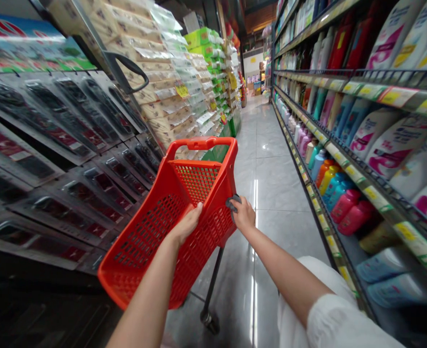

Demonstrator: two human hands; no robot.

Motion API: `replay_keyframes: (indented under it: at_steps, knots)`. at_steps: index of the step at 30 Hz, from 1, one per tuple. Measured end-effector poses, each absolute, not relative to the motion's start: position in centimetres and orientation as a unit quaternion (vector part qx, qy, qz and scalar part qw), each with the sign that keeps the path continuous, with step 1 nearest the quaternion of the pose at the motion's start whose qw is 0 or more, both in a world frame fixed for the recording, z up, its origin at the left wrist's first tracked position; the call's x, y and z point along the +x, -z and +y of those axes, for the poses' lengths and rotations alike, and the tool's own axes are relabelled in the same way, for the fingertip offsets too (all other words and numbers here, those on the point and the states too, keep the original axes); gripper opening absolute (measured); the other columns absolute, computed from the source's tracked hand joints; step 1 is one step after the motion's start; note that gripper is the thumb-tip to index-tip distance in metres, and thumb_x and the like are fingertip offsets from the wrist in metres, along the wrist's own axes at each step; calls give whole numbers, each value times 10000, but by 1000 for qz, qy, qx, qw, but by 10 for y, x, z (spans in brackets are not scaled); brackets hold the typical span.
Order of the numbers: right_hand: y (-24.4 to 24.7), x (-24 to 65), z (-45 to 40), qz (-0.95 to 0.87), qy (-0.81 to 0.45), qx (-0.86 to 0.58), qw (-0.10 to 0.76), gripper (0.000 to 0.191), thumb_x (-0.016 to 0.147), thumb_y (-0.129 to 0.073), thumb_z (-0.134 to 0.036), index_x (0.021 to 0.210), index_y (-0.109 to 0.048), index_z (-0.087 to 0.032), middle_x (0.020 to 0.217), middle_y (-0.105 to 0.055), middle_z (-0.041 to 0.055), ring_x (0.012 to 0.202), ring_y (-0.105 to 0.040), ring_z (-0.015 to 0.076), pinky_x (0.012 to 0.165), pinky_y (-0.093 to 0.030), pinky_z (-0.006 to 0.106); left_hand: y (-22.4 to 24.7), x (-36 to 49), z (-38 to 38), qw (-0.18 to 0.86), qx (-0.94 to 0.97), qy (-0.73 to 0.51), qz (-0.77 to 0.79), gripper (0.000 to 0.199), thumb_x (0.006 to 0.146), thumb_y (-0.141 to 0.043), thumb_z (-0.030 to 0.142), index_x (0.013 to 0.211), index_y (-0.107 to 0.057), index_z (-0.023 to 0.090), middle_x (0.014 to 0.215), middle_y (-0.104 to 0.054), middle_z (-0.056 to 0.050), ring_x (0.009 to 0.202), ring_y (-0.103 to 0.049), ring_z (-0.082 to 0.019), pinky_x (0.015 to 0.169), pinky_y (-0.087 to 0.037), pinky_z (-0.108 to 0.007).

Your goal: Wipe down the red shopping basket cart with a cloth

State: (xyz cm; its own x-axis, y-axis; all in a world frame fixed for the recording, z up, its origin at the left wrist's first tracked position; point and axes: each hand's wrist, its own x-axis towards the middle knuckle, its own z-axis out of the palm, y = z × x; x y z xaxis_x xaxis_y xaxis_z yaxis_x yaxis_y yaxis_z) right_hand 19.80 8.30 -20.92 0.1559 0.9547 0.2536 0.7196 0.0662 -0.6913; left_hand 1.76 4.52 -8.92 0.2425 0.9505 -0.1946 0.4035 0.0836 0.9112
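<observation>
Cart [206, 232], both hands at it
Left hand [190, 223] clamps its near rim; right hand [245, 215] pinches cloth [231, 203] against its corner.

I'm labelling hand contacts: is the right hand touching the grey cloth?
Touching: the head view shows the right hand with its fingers bent over the grey cloth, no gap between them.
</observation>
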Motion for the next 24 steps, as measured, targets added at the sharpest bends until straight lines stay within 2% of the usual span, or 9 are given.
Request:
replay_keyframes:
  at_steps: [4,7,12,17,21,24]
  knots:
    - [205,191,83,-551,-273,-701,361,304,913,-515,-328,1167,-677,-366,1151,-596,13,926,-627,174,765,-473,275,92,15,49,495,612,-273,553,832,780,-373,806,1223,-676,170,1252,-670,-76,1326,-483,-292,1140,-322,-383]
    - [192,190,85,-555,-302,-681,370,279,897,-545,-331,1129,-701,-338,1124,-607,11,946,-627,170,788,-472,262,96,13,51,492,611,-269,558,862,784,-297,827,1218,-681,189,1200,-702,-59,1307,-505,-282,1134,-335,-369]
    - [176,172,51,-653,-224,-594,413,309,870,-557,-226,1117,-704,-338,1145,-599,16,989,-597,174,855,-471,270,99,13,54,481,608,-284,564,826,798,-281,816,1177,-704,217,1112,-741,-39,1236,-568,-282,1102,-381,-376]
    - [165,154,11,-781,-131,-475,384,356,840,-595,-219,1152,-683,-366,1193,-589,26,979,-561,197,842,-490,301,97,15,53,502,594,-289,558,774,843,-267,770,1184,-698,224,1064,-755,-45,1132,-637,-275,1045,-439,-402]
    - [166,164,23,-770,-118,-504,373,350,855,-587,-234,1153,-676,-393,1192,-593,21,962,-569,193,795,-497,291,97,14,52,516,591,-288,549,752,864,-263,743,1219,-676,224,1076,-752,-48,1112,-650,-265,1034,-447,-400]
    - [179,179,48,-679,-163,-605,382,326,874,-559,-243,1150,-685,-362,1130,-622,39,918,-610,185,769,-498,290,96,13,50,517,592,-282,550,740,859,-276,743,1236,-668,241,1103,-744,-41,1165,-622,-263,1041,-442,-376]
